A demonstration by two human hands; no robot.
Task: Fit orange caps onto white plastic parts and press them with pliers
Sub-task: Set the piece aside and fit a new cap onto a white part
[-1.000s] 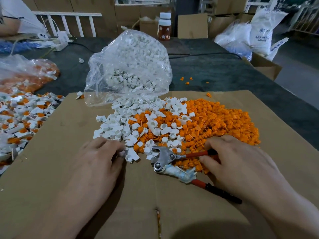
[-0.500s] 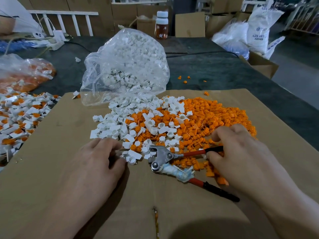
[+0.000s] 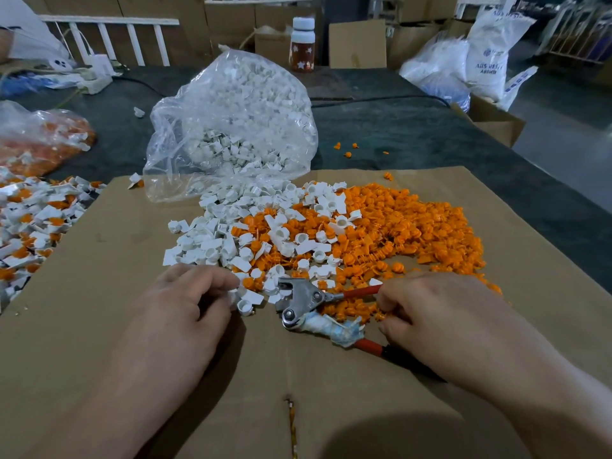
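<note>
Metal-headed, red-handled pliers lie on brown cardboard sheet beside small orange plastic caps and small white plastic parts. Left hand and right hand both curled at the pile edge; cannot tell what either grip holds.

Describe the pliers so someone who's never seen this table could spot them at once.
Start at the cardboard sheet, with its pile of white and orange parts. At the pile's near edge, between the left hand and right hand, lie the pliers. They are the only metal thing there: grey head, red handles, one wrapped in whitish tape.
</note>
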